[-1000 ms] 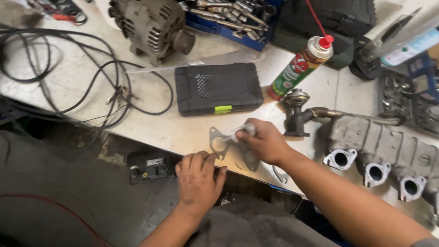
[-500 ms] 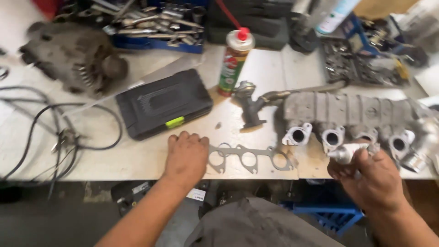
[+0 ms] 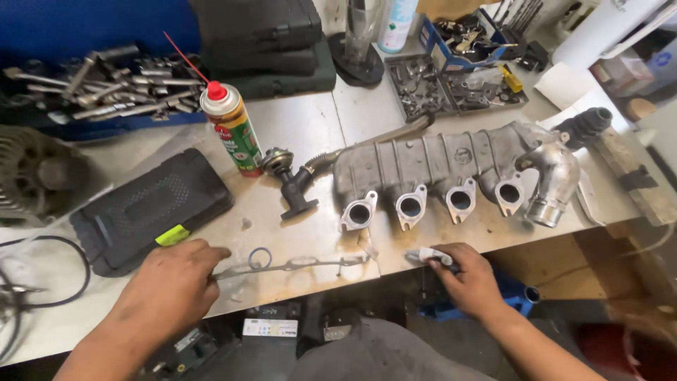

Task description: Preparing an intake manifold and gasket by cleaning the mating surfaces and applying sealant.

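Lying flat near the front edge of the metal workbench [image 3: 310, 127] is a thin grey gasket [image 3: 296, 266] with ring-shaped holes; its left end sits under the fingertips of the left hand [image 3: 169, 289]. That hand is spread palm-down, fingers pressing the strip, not curled round it

Right hand [image 3: 469, 279]: at the bench's front edge, fingers closed on a small white-and-grey tool [image 3: 429, 255] whose tip points left toward the gasket's right end. Cannot tell whether tip and gasket touch

Hands well apart, gasket between them

Behind the gasket: a cast grey manifold [image 3: 437, 166] with four round ports facing the front edge, a shiny elbow pipe [image 3: 553, 185] at its right end. Just left of it, a small dark valve [image 3: 290, 185] on a pipe

Packages and labels:
- spray can [image 3: 231, 130], upright, left of the valve; red cap, thin red straw slanting up-left, green, red and yellow label
- flat black plastic case [image 3: 151, 208], front left, with a yellow-green latch tab on its near edge, just beside the left hand
- dark cases [image 3: 261, 42] stacked at the back
- white bottle [image 3: 396, 25] with pale blue label, back centre
- blue tray of loose sockets and wrenches [image 3: 106, 85], back left
- white label on a dark box [image 3: 271, 326] below the bench edge

Black cable [image 3: 49, 275] loops at far left
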